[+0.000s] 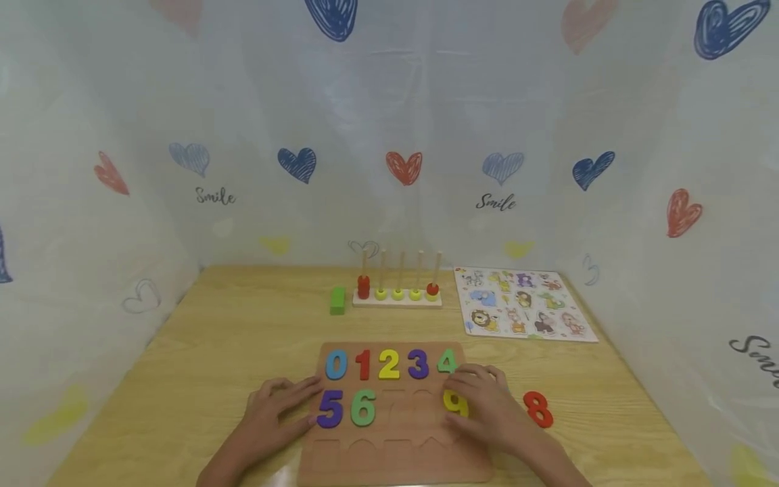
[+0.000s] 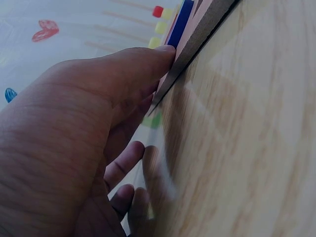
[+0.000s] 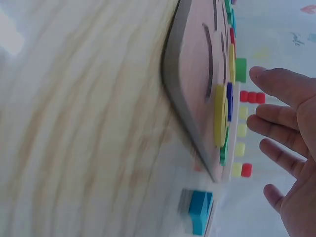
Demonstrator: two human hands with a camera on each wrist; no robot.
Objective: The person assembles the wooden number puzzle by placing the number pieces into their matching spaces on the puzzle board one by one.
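Note:
A wooden number board (image 1: 395,467) lies on the table, holding a blue 0, a red 1, a yellow 2, a purple 3, a green 4 (image 1: 447,360), a purple 5 (image 1: 330,410), a green 6 and a yellow 9 (image 1: 454,404). Fairly straight fingers of my left hand (image 1: 274,416) touch the board's left edge, with the thumb close to the 5. Over the yellow 9, partly covering it, is my right hand (image 1: 483,406); in the right wrist view its fingers are spread and hold nothing. Right of that hand lies a red 8 (image 1: 538,409).
Behind the board stand a green block (image 1: 337,301) and a peg counter (image 1: 397,297) with red and yellow beads. An animal puzzle board (image 1: 525,336) lies at the back right. The right wrist view also shows a blue piece (image 3: 200,212) beyond the number board.

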